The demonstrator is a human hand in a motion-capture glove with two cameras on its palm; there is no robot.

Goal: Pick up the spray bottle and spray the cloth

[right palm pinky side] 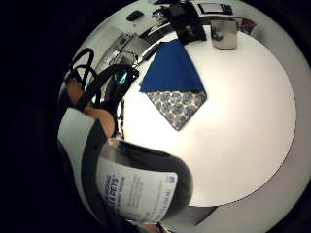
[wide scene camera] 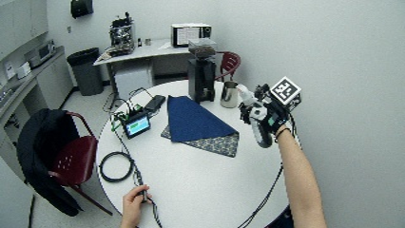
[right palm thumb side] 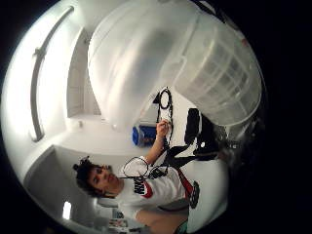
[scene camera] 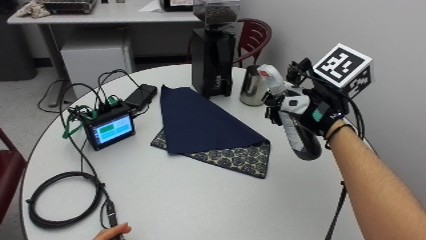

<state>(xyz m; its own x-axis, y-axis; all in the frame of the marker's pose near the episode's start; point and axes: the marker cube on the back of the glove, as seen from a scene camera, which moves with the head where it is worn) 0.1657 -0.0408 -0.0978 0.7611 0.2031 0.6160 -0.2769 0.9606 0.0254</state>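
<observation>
Here the black-gloved right hand [scene camera: 318,116] grips the dark spray bottle with white nozzle [scene camera: 296,131] aloft at the round white tabletop's [scene camera: 200,200] three o'clock; navy patterned-edged cloth [scene camera: 203,125] lies centre, steel jug [scene camera: 252,86] and black grinder [scene camera: 213,60] at twelve.

1. One spray bottle [scene camera: 293,122], held up off the counter [scene camera: 200,200] in the one gloved right hand [scene camera: 319,112].
2. One cloth [scene camera: 206,127], blue with a patterned underside showing.
3. One metal pitcher [scene camera: 251,86].
4. One black grinder [scene camera: 214,55].
5. One small screen device [scene camera: 110,129].
6. One coiled black cable [scene camera: 60,200].
7. One bare hand [scene camera: 112,232] at the counter's near edge.
</observation>
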